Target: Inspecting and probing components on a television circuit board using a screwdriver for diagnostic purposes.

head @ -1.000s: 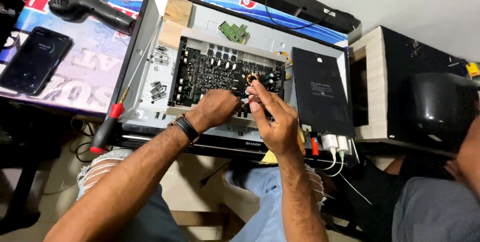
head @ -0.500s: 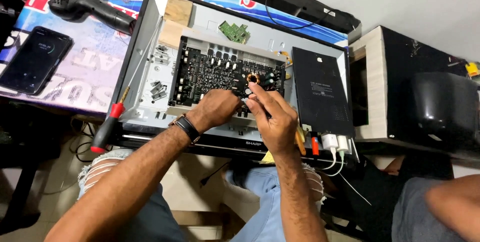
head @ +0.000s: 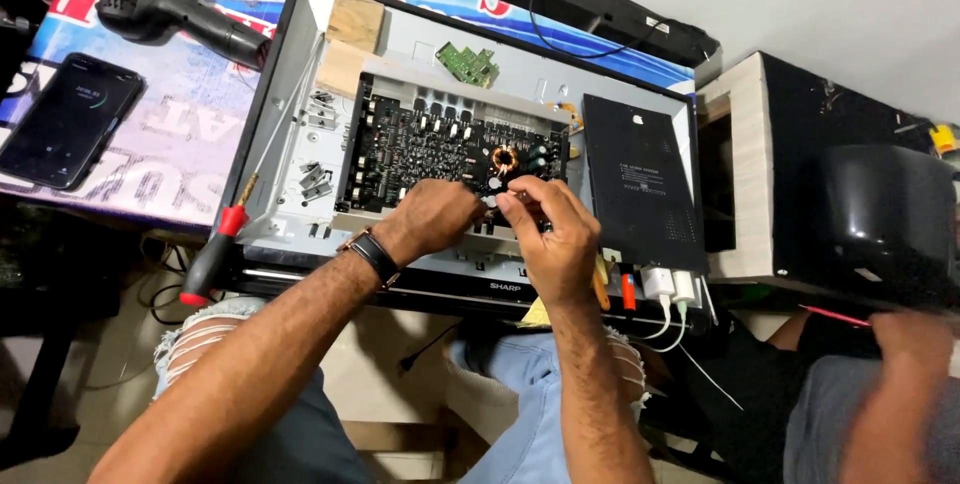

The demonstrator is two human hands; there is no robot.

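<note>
Down at the near edge of the dark green, component-crowded circuit board (head: 440,144), the left hand (head: 435,219) rests knuckles-up with its fingers curled under, a black wristband (head: 373,255) on the wrist; whether those fingers grip anything cannot be told. Just beside it, almost touching, the right hand (head: 550,234) bends its fingers together into a pinch over the board's front edge, near a copper-wound ring coil (head: 505,159); what the fingertips hold, if anything, is too small to see. The board sits inside an opened grey metal chassis with a black frame (head: 300,54), next to a flat black rectangular panel (head: 640,179). A long screwdriver with a red-and-black handle (head: 210,264) leans on the chassis's left edge. Farther left, on the printed blue banner (head: 190,114), lie a black smartphone (head: 65,119) and a black cordless drill (head: 165,4). At the lower right, another person's blurred hand (head: 915,339) holds a thin red tool (head: 835,317).
</note>
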